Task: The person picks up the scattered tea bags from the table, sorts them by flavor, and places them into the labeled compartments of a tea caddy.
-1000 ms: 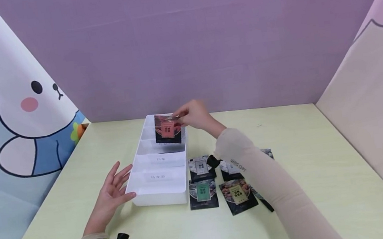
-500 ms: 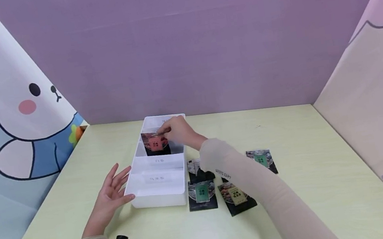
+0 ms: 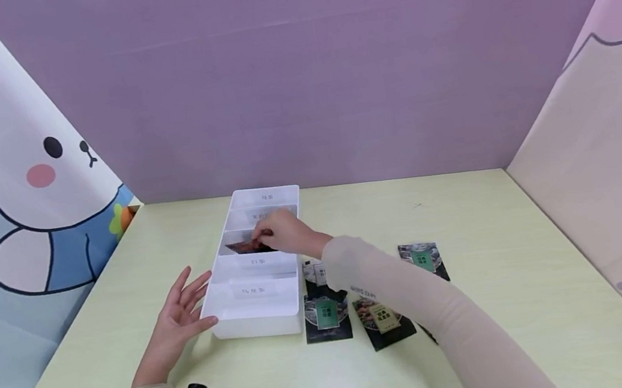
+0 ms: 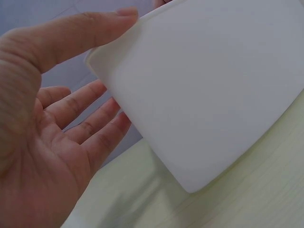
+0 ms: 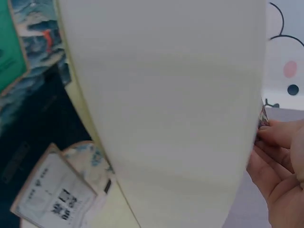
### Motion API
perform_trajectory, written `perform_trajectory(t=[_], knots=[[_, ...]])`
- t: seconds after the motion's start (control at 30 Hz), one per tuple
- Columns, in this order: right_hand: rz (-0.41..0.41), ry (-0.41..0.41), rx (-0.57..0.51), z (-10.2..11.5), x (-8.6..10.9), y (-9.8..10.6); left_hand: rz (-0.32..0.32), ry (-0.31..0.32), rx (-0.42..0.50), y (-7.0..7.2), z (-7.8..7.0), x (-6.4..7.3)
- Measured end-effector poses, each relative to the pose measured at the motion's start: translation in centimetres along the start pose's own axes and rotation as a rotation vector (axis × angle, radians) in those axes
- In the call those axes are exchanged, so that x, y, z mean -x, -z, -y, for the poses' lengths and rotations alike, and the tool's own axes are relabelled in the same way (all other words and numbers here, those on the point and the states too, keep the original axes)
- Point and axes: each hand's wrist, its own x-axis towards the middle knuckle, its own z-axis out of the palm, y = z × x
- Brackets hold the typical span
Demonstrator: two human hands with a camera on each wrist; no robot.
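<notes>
A long white divided box (image 3: 260,327) stands on the table, with labels written on its compartment walls. My right hand (image 3: 284,231) pinches the top edge of a dark packet with a red label (image 3: 244,247), which sits mostly down inside the middle compartment. In the right wrist view the fingers (image 5: 280,135) show at the box's far rim, with only a sliver of the packet visible. My left hand (image 3: 178,316) rests against the box's near left corner, fingers spread; in the left wrist view the thumb (image 4: 102,29) lies along the rim and the fingertips touch the side wall (image 4: 190,95).
Right of the box lie several flat packets: a green-labelled one (image 3: 327,318), a white-labelled one (image 3: 315,274), a yellow-labelled one (image 3: 383,321) and another green-labelled one (image 3: 423,260). My right sleeve (image 3: 411,285) covers part of them. A purple panel (image 3: 309,89) rises behind the table.
My right hand has moved left and down with the red-labelled packet, lowering it from above the box into the middle compartment. The left hand stays at the box corner.
</notes>
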Motion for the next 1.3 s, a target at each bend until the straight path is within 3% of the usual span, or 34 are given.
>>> perform_trajectory(t=[0.17,0.3,0.5,0.6,0.8,0.93,1.13,1.3], knots=[[0.049,0.097,0.04,-0.1,0.7,-0.6,0.008,-0.014,0.018,0.1,0.1,0.1],[0.1,0.173,0.18,-0.2,1.0,-1.0,0.009,-0.008,0.02,0.1,0.1,0.1],[0.184,0.181,0.307,0.2,1.3,-1.1,0.004,-0.006,0.041,0.1,-0.1,0.4],[0.18,0.209,0.375,0.2,1.3,-1.0,0.003,-0.013,0.057,0.0,-0.2,0.4],[0.188,0.312,0.649,0.3,1.5,-0.8,0.008,-0.016,0.08,0.1,-0.3,0.4],[0.214,0.33,0.806,0.7,1.9,-0.7,0.006,-0.01,0.077,0.1,-0.3,0.4],[0.212,0.339,0.884,1.0,2.6,-0.2,0.018,-0.031,0.088,0.2,0.0,0.4],[0.156,0.436,0.906,0.6,3.5,0.6,0.028,-0.048,0.099,0.3,0.2,0.4]])
